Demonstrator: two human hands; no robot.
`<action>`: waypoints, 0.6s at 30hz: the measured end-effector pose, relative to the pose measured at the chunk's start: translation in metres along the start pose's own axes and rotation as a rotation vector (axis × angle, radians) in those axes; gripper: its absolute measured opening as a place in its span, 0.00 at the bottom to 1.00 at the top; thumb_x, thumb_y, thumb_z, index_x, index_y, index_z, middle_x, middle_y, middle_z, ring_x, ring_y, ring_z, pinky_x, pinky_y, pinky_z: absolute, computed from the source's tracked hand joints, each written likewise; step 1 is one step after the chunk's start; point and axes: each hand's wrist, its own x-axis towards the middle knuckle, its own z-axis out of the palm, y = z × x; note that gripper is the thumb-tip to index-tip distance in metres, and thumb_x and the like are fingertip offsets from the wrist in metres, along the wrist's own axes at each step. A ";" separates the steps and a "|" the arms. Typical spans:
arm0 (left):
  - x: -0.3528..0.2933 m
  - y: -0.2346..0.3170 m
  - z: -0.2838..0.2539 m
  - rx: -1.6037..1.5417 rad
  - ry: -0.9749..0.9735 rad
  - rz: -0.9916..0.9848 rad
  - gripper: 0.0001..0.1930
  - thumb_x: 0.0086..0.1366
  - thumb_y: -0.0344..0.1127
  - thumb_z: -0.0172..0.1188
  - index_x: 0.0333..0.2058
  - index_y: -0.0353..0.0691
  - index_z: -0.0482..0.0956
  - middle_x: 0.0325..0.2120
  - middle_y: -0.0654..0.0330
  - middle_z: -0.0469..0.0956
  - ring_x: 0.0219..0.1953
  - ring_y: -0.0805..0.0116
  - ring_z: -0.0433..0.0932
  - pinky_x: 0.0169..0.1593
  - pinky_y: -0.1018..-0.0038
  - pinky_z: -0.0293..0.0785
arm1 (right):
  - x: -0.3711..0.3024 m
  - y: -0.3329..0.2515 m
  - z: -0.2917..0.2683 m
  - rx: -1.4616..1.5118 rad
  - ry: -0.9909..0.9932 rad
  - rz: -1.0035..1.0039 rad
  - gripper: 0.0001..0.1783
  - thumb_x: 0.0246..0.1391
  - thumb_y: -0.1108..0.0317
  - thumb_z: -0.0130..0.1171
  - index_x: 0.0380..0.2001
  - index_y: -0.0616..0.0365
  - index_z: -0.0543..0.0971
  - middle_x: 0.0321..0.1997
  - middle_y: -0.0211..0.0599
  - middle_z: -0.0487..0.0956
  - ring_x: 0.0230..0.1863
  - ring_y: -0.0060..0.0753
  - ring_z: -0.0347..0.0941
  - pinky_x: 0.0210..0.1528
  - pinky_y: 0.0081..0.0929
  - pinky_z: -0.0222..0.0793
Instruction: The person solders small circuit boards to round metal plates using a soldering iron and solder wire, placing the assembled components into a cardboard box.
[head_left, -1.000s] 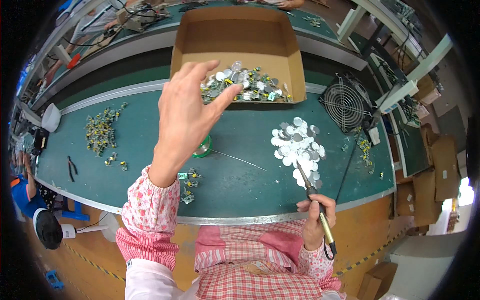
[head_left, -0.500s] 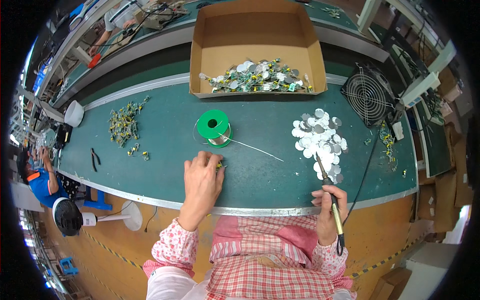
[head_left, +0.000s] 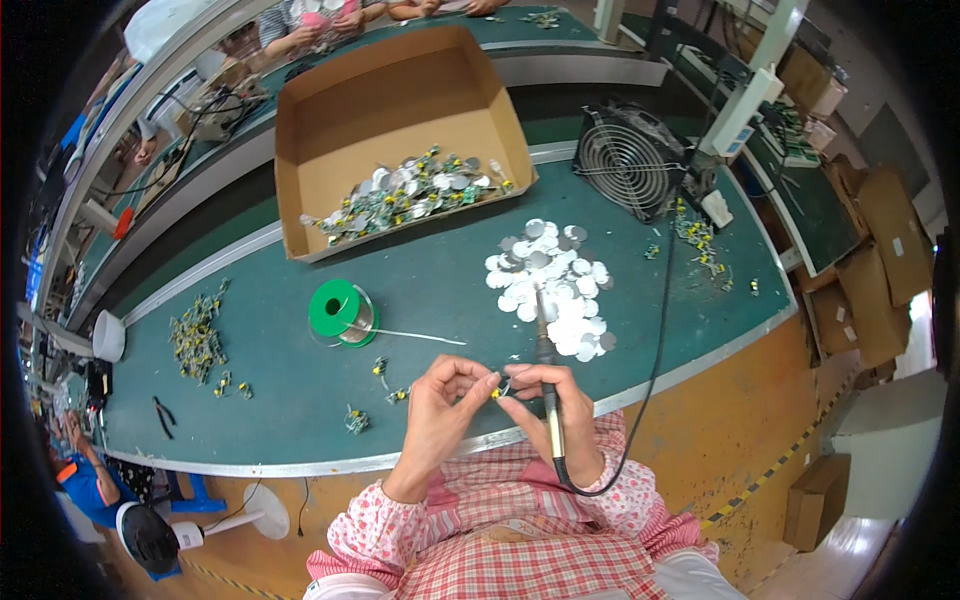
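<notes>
My left hand [head_left: 443, 408] pinches a small circuit piece with a yellow part [head_left: 497, 393] between thumb and fingertips, just above the table's near edge. Facing it, my right hand [head_left: 568, 412] keeps a soldering iron [head_left: 549, 385] in its grip, tip pointing away from me. Its thumb and fingertips meet the same small piece. Beyond the iron's tip lies a pile of round silver-white discs [head_left: 575, 325]. To the left stands a green spool of solder wire [head_left: 338, 308], with a loose end stretched to the right. Several small circuit pieces [head_left: 357, 420] lie near my left hand.
An open cardboard box [head_left: 400, 110] holds many disc-and-circuit pieces. A black fan [head_left: 628, 160] stands at back right. At left are a heap of small pieces [head_left: 198, 335], pliers [head_left: 163, 417] and a white bowl [head_left: 109, 340]. The iron's cord [head_left: 655, 370] crosses the table's right side. Co-workers sit around.
The head view has turned, shifting the scene. My left hand has come off the tabletop with a small circuit piece. My right hand has brought the iron away from the discs to my left hand.
</notes>
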 end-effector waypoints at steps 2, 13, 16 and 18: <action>-0.003 0.003 0.013 -0.105 -0.068 -0.040 0.06 0.60 0.27 0.62 0.33 0.33 0.75 0.29 0.63 0.76 0.31 0.80 0.75 0.37 0.84 0.72 | -0.005 0.002 0.001 0.039 0.058 0.070 0.15 0.48 0.77 0.64 0.40 0.63 0.72 0.39 0.41 0.80 0.36 0.27 0.78 0.37 0.23 0.75; -0.018 0.014 0.018 0.071 -0.240 0.041 0.17 0.54 0.21 0.65 0.43 0.29 0.74 0.38 0.56 0.78 0.42 0.71 0.77 0.47 0.77 0.73 | -0.009 -0.011 -0.029 0.163 -0.096 0.190 0.09 0.55 0.75 0.59 0.39 0.63 0.72 0.34 0.30 0.76 0.36 0.17 0.71 0.39 0.18 0.69; -0.008 0.017 0.017 0.056 -0.335 -0.023 0.19 0.54 0.22 0.65 0.46 0.30 0.74 0.39 0.56 0.79 0.43 0.71 0.78 0.47 0.77 0.73 | -0.006 -0.015 -0.040 0.100 -0.071 0.118 0.10 0.52 0.77 0.61 0.37 0.61 0.73 0.35 0.33 0.77 0.34 0.18 0.74 0.37 0.18 0.71; -0.008 0.017 0.018 0.077 -0.355 -0.027 0.20 0.55 0.22 0.65 0.48 0.30 0.74 0.37 0.56 0.80 0.42 0.71 0.78 0.47 0.77 0.74 | -0.007 -0.015 -0.039 0.059 -0.024 0.111 0.10 0.51 0.78 0.62 0.37 0.60 0.73 0.36 0.34 0.78 0.33 0.19 0.75 0.35 0.18 0.71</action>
